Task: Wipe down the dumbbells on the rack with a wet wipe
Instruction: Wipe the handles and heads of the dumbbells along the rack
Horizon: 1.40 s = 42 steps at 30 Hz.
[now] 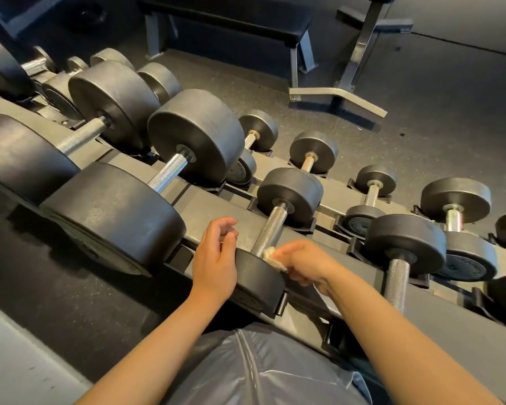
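One small white wipe (273,256) lay bunched on the near end of a dumbbell (270,235) on the rack (214,206), pinched by the right hand (307,264). Left of that dumbbell, the left hand (215,255) hung loosely curled, holding nothing.

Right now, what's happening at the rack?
A person is wiping a dumbbell on the rack's top tier. The right hand pinches a crumpled wet wipe against the dumbbell's near head, by the handle. The left hand rests loosely curled beside that head, holding nothing. Bigger dumbbells sit to the left.
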Tool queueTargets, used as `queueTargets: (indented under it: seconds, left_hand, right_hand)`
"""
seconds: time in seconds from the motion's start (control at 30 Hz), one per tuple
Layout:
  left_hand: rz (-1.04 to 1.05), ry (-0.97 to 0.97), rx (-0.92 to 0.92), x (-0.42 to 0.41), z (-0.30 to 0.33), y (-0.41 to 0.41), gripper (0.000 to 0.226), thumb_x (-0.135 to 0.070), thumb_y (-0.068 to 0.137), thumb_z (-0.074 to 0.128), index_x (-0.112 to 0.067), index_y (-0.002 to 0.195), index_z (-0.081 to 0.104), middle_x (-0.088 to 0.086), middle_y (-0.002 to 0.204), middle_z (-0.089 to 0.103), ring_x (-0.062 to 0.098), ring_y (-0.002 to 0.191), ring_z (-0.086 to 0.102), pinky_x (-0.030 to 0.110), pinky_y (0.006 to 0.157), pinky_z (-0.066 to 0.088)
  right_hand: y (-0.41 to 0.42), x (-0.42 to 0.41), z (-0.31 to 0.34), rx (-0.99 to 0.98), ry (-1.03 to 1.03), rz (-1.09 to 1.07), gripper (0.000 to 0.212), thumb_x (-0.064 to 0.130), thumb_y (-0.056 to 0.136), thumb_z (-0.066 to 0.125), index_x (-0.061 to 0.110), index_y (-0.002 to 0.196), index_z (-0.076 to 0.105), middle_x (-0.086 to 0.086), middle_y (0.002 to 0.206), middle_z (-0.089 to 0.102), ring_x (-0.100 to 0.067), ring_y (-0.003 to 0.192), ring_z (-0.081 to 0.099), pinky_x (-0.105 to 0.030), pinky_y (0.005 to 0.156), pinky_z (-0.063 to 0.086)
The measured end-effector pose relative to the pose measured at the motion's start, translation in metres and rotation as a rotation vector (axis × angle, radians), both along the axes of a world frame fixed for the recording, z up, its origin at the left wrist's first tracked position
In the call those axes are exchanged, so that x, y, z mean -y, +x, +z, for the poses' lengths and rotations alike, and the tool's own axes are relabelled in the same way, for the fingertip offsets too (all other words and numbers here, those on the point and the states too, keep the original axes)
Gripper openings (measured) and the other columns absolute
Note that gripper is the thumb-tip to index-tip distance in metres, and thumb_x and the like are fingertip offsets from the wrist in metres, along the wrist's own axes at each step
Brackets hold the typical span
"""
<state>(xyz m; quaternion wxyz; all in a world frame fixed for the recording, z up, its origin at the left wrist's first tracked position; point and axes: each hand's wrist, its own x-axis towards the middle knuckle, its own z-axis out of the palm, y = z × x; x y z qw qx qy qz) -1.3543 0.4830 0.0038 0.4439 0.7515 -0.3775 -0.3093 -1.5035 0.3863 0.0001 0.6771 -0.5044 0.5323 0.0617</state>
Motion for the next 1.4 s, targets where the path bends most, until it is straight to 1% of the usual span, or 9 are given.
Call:
queueTargets:
  seconds: [0.13, 0.3, 0.57, 0.63, 0.73, 0.87, 1.07, 1.27, 1.4]
  left_hand:
    - [0.0, 0.003, -0.001, -0.001, -0.001, 0.001, 0.02, -0.038, 0.09, 0.037, -0.043, 0.105, 0.049, -0.013, 0.102, 0.06, 0.001, 0.099, 0.057, 0.015, 0.08, 0.042]
    - [-0.01, -0.023, 0.022, 0.0, 0.0, 0.0, 0.021, -0.031, 0.091, 0.039, -0.042, 0.104, 0.051, -0.014, 0.098, 0.06, 0.0, 0.096, 0.057, 0.006, 0.078, 0.04]
    - [-0.021, -0.05, 0.05, 0.0, -0.003, 0.0, 0.021, -0.041, 0.09, 0.037, -0.042, 0.105, 0.052, -0.019, 0.091, 0.059, 0.004, 0.094, 0.058, 0.008, 0.076, 0.042]
    - [-0.03, -0.04, 0.052, -0.002, -0.002, 0.0, 0.02, -0.04, 0.091, 0.038, -0.042, 0.105, 0.051, -0.018, 0.091, 0.059, 0.005, 0.093, 0.058, 0.01, 0.076, 0.043]
    - [-0.13, 0.036, 0.088, 0.001, 0.003, 0.004, 0.018, -0.028, 0.097, 0.044, -0.042, 0.106, 0.05, -0.016, 0.096, 0.058, 0.0, 0.096, 0.055, 0.007, 0.076, 0.041]
    - [-0.25, 0.081, 0.278, 0.001, 0.022, 0.014, 0.017, -0.022, 0.097, 0.054, -0.026, 0.112, 0.06, -0.016, 0.103, 0.057, -0.005, 0.099, 0.052, 0.007, 0.082, 0.041]
    - [-0.202, 0.032, 0.495, -0.018, 0.087, 0.06, 0.022, -0.033, 0.091, 0.05, -0.029, 0.107, 0.064, -0.016, 0.099, 0.06, -0.001, 0.092, 0.054, 0.011, 0.079, 0.041]
    - [0.029, 0.025, 0.571, -0.07, 0.117, 0.108, 0.01, -0.033, 0.092, 0.055, -0.034, 0.099, 0.063, -0.023, 0.095, 0.06, -0.001, 0.093, 0.057, 0.009, 0.076, 0.044]
    - [0.063, -0.012, 0.599, -0.066, 0.128, 0.147, 0.023, -0.044, 0.09, 0.046, -0.031, 0.098, 0.064, -0.024, 0.095, 0.059, -0.002, 0.096, 0.056, 0.006, 0.077, 0.042]
  right_hand:
    - [0.01, 0.013, -0.01, -0.053, 0.001, -0.566, 0.012, 0.011, 0.089, 0.056, 0.01, 0.086, 0.068, -0.005, 0.06, 0.051, -0.01, 0.043, 0.04, -0.019, 0.035, 0.029]
    - [0.034, 0.033, -0.017, -0.004, 0.013, -0.902, 0.012, 0.007, 0.09, 0.057, 0.009, 0.087, 0.068, -0.002, 0.05, 0.051, -0.008, 0.036, 0.04, -0.02, 0.036, 0.035]
    - [0.022, 0.008, -0.008, 0.049, 0.069, -0.46, 0.019, 0.001, 0.091, 0.049, 0.005, 0.101, 0.064, -0.004, 0.066, 0.056, -0.01, 0.05, 0.049, -0.021, 0.045, 0.044]
    - [0.018, 0.011, 0.002, -0.166, -0.212, -0.16, 0.016, 0.005, 0.09, 0.052, 0.013, 0.1, 0.062, -0.001, 0.079, 0.057, -0.01, 0.063, 0.053, -0.02, 0.053, 0.045]
    - [0.008, 0.016, 0.019, -0.535, -0.919, 0.401, 0.012, 0.021, 0.092, 0.051, 0.019, 0.102, 0.058, 0.001, 0.086, 0.055, -0.017, 0.077, 0.053, -0.025, 0.06, 0.037]
    - [0.036, 0.025, 0.049, -0.312, -1.161, 0.424, 0.013, 0.026, 0.096, 0.048, 0.019, 0.101, 0.058, 0.0, 0.096, 0.057, -0.019, 0.087, 0.053, -0.027, 0.062, 0.036]
    - [0.125, 0.027, 0.06, 0.225, -0.925, 0.393, 0.006, 0.022, 0.095, 0.051, 0.018, 0.09, 0.051, 0.001, 0.089, 0.052, -0.011, 0.075, 0.047, -0.025, 0.061, 0.035]
    - [0.185, 0.032, 0.048, 0.221, -0.681, 0.337, 0.012, 0.025, 0.095, 0.051, 0.013, 0.097, 0.055, -0.007, 0.088, 0.063, -0.018, 0.08, 0.058, -0.024, 0.066, 0.044]
    - [0.207, 0.039, 0.039, 0.163, -0.639, 0.408, 0.012, 0.023, 0.095, 0.051, 0.013, 0.1, 0.056, -0.007, 0.09, 0.062, -0.013, 0.073, 0.054, -0.024, 0.067, 0.044]
